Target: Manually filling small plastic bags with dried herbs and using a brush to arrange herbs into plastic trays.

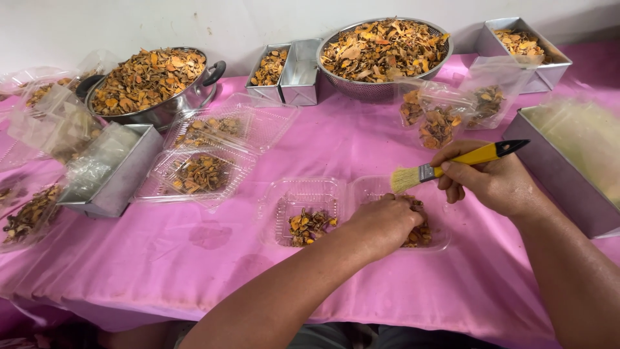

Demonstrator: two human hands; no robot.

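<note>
Filling step: left hand (pixel 386 223) closed on dried slices in the clear tray (pixel 303 194); right hand (pixel 491 181) clamps the brush (pixel 452 165). Next move requires brushing with care.

**Metal, clear plastic and pink cloth**

The table cover (pixel 361 145) is pink cloth, smooth with a faint sheen, and creased and darkly stained near the front edge. The open clamshell tray (pixel 303 194) under the hands is thin clear plastic, glossy and ribbed; a second clamshell (pixel 213 152) to the left looks the same. The brush (pixel 452 166) in the right hand (pixel 494 184) has a glossy yellow handle with a black tip, a bright metal ferrule and pale, matt bristles. The pot (pixel 171 106) is polished metal with black handles; the colander (pixel 381 87) is perforated metal. The rectangular tins (pixel 300 74) are dull grey metal. The bags (pixel 445 103) are crinkled clear film. The dried orange-brown pieces (pixel 148 74) look rough and matt.
</note>
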